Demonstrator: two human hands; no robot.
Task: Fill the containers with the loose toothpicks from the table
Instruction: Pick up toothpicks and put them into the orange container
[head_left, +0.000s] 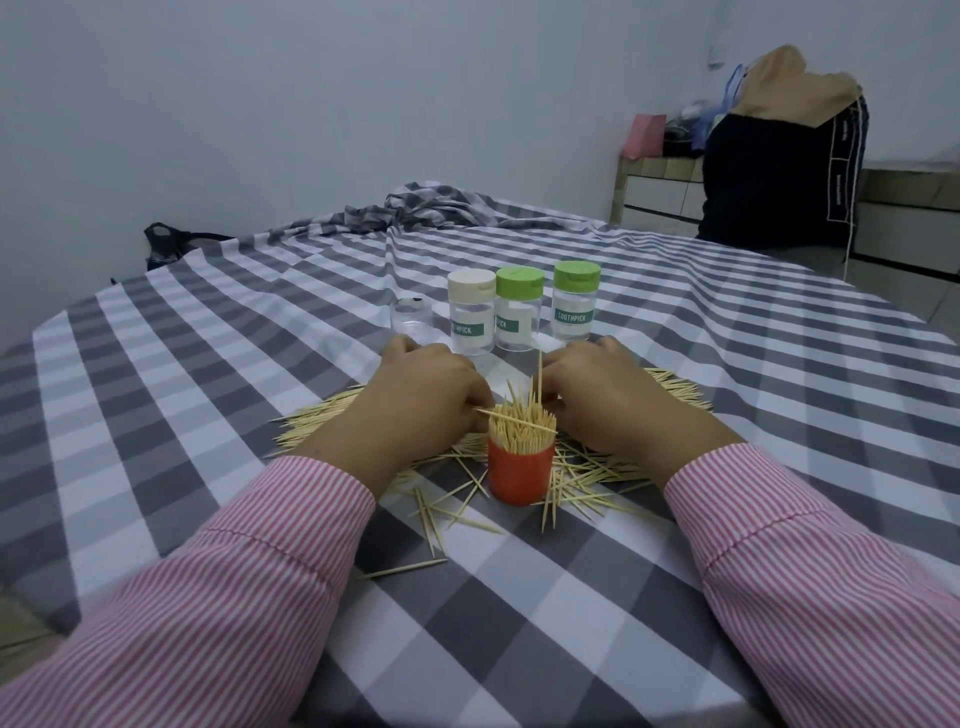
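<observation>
A person in a pink-striped shirt works over a tabletop (156, 364) covered in a grey-and-white checked cloth, both hands lowered onto a wide scatter of loose toothpicks (311, 421) that fans out from 9 o'clock to 3 o'clock around an orange container.

The left hand (421, 400) lies knuckles-up on the pile at about 10 o'clock from the orange container, its fingers curled under; one toothpick juts from its fingertips across the container's mouth, though the exact grip is hidden.

The orange container (519, 470) stands upright between the two wrists, packed full of toothpicks (522, 423) standing on end, several poking higher than the rest. More loose sticks lie crossed on the cloth at its foot, toward 6 o'clock.

The right hand (602, 395) sits at about 2 o'clock from the container, fingers bent down and close against the upright sticks; whether it holds any cannot be told.

Beyond the hands, at 12 o'clock, four clear containers stand in a row. From the left: one open clear jar (410, 319) without a lid, one cream-lidded bottle (471, 312), and two green-lidded bottles (518, 309) (575, 301), the three capped ones labelled "TOOTHPICK". All four appear empty.

At far right, a dark bag (779, 176) rests beside a low tiled ledge.
</observation>
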